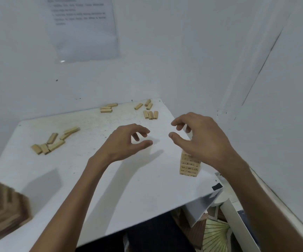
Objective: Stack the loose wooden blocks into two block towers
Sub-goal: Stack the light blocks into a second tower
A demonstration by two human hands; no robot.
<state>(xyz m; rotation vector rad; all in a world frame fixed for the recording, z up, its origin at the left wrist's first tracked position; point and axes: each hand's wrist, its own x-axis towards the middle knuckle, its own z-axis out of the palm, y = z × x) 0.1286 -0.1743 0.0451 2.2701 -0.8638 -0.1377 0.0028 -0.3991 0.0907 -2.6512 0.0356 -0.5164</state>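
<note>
Nearest, at the tabletop's near left corner: blurred block tower (3, 210), layers too smeared to count. White tabletop (96, 188), scuffed and speckled, set into a corner of white walls (183, 51); printed sheet (85, 30) in a plastic sleeve on the far wall.

Second block tower (189, 165): stands upright near the right edge, long axis vertical, top hidden behind the right hand (201, 137). Loose blocks (50, 142): flat by the left edge, at mixed angles. Far-edge blocks (108, 107): lengthwise along that edge. Three blocks (150, 115) near the far right corner: side by side, ends toward the near edge.

Left hand (125, 142): hovers above mid-tabletop, fingers loosely curled, holding nothing. Right hand: half-curled, thumb and fingers apart, nothing seen between.
</note>
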